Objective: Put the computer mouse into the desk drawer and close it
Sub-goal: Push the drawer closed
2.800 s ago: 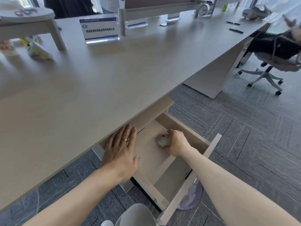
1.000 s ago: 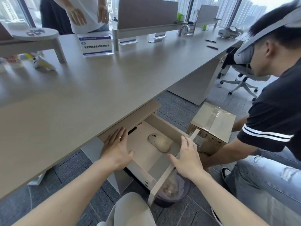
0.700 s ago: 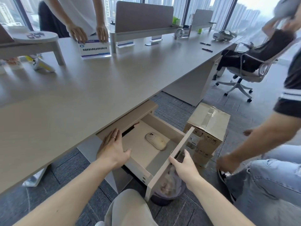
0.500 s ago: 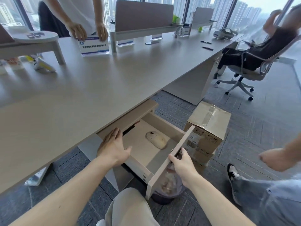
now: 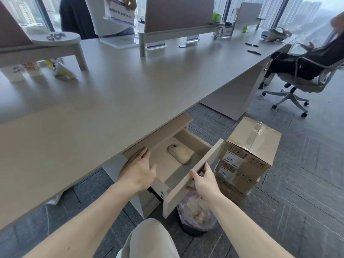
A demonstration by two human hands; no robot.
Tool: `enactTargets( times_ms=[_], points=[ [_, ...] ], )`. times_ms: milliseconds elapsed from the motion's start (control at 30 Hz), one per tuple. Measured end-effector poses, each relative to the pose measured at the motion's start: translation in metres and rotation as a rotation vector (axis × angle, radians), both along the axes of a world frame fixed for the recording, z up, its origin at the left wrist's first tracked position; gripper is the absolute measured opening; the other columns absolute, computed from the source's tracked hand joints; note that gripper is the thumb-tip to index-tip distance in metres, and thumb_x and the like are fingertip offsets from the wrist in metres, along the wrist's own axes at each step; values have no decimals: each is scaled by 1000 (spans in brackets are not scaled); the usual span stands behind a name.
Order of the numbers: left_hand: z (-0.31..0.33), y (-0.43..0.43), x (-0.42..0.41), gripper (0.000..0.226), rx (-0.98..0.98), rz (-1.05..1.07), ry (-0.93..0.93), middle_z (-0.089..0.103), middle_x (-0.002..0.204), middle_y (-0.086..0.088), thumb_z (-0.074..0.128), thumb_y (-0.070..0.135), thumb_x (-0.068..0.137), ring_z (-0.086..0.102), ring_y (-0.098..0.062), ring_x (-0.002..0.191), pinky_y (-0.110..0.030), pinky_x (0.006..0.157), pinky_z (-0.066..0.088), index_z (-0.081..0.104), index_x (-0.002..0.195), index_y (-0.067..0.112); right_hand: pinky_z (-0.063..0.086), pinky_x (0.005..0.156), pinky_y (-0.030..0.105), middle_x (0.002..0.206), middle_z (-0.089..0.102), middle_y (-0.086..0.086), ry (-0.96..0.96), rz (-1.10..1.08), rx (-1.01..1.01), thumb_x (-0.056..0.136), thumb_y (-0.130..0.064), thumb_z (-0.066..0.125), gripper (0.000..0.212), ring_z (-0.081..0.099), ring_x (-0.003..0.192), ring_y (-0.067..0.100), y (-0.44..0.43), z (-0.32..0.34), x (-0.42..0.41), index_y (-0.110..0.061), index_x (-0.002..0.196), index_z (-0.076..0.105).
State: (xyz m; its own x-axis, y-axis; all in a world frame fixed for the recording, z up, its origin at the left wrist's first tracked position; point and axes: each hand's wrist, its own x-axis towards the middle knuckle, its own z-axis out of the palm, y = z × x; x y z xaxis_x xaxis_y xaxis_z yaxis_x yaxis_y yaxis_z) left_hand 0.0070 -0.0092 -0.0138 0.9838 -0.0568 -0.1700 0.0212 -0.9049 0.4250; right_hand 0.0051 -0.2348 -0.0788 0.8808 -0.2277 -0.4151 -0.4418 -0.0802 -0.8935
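Mouse (image 5: 179, 155) flat inside open drawer (image 5: 193, 175). Right hand (image 5: 205, 181) clamped on drawer front, thumb on top. Left hand (image 5: 137, 169) spread flat by desk (image 5: 111, 101) edge, gripping nothing.

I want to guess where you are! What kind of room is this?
Most likely an office: a long shared desk with divider screens, a swivel chair, and tall windows looking onto city towers.
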Motion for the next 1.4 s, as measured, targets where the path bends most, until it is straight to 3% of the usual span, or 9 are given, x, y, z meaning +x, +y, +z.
enactTargets(
  times_ms=[267,400,567,667,800,900,1033,1300,1400],
  points=[
    [-13,7,4,61,-35,-26,-67,13,169,1,30,28,101,11,-13,155,-35,126,13,16,159,16,60,91,53,157,32,-9,-34,27,40,87,-46,66,90,52,132,31,45,-8,40,-35,160,15],
    [-15,12,6,62,-15,-29,-108,21,167,3,30,20,96,18,-13,153,-39,124,19,23,158,18,64,80,51,158,33,-4,-20,19,120,94,-32,66,81,54,129,32,65,-8,63,-31,161,20],
    [-13,15,8,67,4,-31,-155,25,166,5,32,7,91,21,-11,152,-37,123,21,25,157,19,63,81,51,164,24,1,9,0,154,99,-21,61,78,52,129,29,87,-4,87,-26,162,15],
    [-13,15,6,71,15,-36,-175,24,166,5,33,5,88,21,-11,152,-33,123,20,24,157,19,65,75,49,162,29,2,-12,-7,132,100,-18,57,73,52,130,31,96,-7,96,-24,162,17],
    [-11,15,4,74,11,-39,-192,24,166,5,36,3,85,21,-10,152,-29,122,18,24,157,19,63,79,48,151,38,5,-42,15,134,103,-14,49,65,55,113,26,99,-11,103,-22,161,21],
    [-10,16,4,75,9,-40,-191,22,167,6,37,2,85,19,-10,152,-28,123,17,23,157,20,63,81,48,142,37,-5,-33,22,181,102,-7,48,68,55,112,24,103,-15,108,-25,161,20],
    [-11,16,4,77,8,-46,-183,20,167,7,38,3,84,17,-8,152,-33,123,19,22,157,21,65,75,49,150,39,2,-48,7,206,94,-1,50,76,57,123,33,109,-26,115,-27,161,23],
    [-12,15,3,75,12,-47,-212,20,167,7,37,3,86,18,-8,152,-30,122,19,23,157,20,65,68,51,148,40,-1,-24,-21,214,85,0,55,82,57,119,39,114,-36,124,-30,157,28],
    [-13,15,3,74,20,-51,-211,20,167,7,37,4,87,18,-8,152,-30,122,19,22,157,21,65,65,51,145,43,7,-23,-14,194,76,-7,56,82,58,117,40,116,-36,127,-26,152,33]
  ],
)
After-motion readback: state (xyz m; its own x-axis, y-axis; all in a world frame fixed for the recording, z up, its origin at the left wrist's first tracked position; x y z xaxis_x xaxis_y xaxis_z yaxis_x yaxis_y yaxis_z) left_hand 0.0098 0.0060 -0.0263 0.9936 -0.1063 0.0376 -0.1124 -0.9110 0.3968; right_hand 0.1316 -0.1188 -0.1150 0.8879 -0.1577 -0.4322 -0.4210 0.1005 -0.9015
